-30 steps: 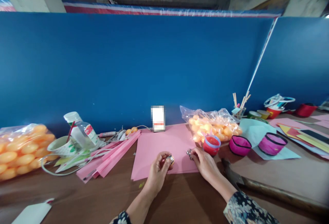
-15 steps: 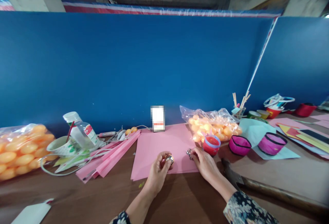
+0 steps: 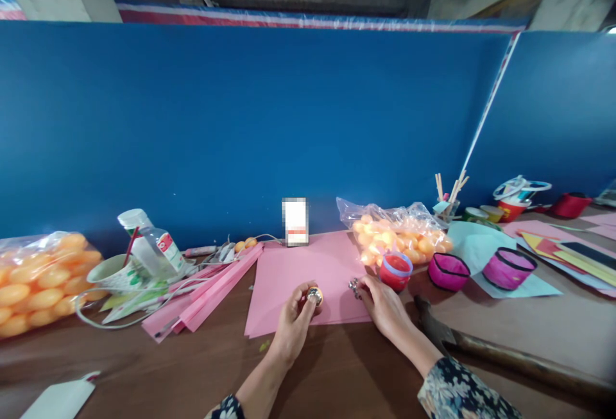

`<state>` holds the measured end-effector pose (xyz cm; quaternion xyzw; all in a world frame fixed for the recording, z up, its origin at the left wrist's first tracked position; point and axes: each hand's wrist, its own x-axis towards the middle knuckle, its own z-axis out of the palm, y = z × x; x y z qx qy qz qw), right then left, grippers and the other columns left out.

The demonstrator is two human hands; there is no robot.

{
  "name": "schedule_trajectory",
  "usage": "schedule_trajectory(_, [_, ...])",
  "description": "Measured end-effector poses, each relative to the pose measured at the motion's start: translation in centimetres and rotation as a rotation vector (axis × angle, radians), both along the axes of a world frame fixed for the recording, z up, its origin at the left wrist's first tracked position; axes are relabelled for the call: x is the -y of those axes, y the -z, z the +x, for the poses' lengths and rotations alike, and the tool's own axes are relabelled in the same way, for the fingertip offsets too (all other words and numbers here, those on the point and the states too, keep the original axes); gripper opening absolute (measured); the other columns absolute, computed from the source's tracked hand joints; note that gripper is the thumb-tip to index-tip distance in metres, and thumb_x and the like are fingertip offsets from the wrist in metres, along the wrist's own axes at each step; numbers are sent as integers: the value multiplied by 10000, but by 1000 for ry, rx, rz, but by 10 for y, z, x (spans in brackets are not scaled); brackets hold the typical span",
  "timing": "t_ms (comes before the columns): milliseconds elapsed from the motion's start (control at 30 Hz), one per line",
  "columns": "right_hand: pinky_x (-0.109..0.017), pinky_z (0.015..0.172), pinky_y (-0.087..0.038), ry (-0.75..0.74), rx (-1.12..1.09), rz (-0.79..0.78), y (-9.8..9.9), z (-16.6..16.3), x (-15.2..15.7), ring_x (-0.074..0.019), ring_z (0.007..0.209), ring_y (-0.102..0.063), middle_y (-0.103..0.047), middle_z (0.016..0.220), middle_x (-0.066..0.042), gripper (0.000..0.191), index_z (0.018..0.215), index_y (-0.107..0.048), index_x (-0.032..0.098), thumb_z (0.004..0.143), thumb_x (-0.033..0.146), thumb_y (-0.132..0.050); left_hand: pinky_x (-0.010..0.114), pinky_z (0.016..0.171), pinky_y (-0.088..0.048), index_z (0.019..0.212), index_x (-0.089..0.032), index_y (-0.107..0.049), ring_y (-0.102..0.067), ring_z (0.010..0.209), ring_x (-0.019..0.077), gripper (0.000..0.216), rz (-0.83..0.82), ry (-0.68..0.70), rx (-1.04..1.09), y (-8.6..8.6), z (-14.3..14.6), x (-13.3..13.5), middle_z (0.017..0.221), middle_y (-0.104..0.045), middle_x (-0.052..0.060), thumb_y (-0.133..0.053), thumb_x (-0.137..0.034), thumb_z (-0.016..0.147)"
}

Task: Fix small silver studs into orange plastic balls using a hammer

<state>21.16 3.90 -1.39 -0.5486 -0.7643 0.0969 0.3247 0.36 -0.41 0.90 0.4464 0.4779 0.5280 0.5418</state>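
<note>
My left hand (image 3: 294, 321) is closed around a small round shiny piece (image 3: 315, 295), silvery with a gold-orange rim; its kind is not clear. A small silvery, knobbly cluster (image 3: 354, 287) is pinched between the fingertips of my right hand (image 3: 382, 307), too small to name exactly. Both hands hover over the near part of a pink paper sheet (image 3: 308, 265) on the brown table. The two held pieces are apart. Just beyond my right hand sits a red cup-shaped container (image 3: 396, 271) with a lilac rim.
A bag of orange balls (image 3: 399, 239) lies behind the sheet, another bag (image 3: 43, 281) at far left. Pink paper strips (image 3: 206, 297), a clear bottle (image 3: 156, 249) and a paper cup (image 3: 115, 271) crowd the left. Magenta fabric rings (image 3: 449, 273) and a hammer (image 3: 510, 355) lie right.
My left hand has shifted very slightly left and up with the round piece, which looks a little turned. My right hand stays where it was.
</note>
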Motion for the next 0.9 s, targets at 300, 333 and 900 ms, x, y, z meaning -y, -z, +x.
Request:
schedule_trajectory(300, [-262, 617, -428, 1, 3, -12, 0, -1, 0, -175, 705, -598, -634, 802, -38, 142, 811, -545, 205, 813, 221, -404, 267, 764, -470, 1072, -159, -519, -587, 818, 153, 476, 117, 3, -69, 19, -1, -8, 896, -612, 44, -667, -339, 657])
schedule_trajectory(333, [-262, 622, -429, 1, 1, -9, 1, -1, 0, -174, 707, -598, -635, 799, -37, 140, 811, -545, 205, 810, 211, -405, 269, 767, -469, 1077, -158, -514, -592, 814, 153, 486, 120, 2, -74, 19, -1, -8, 896, -615, 44, -673, -329, 650])
schedule_trajectory(900, [-264, 634, -433, 11, 11, -13, 0, -1, 0, -173, 718, -600, -630, 813, -33, 141, 809, -535, 211, 814, 199, -395, 266, 736, -485, 1085, -162, -535, -587, 797, 151, 494, 74, 29, -59, 9, 1, -4, 885, -603, 32, -656, -379, 658])
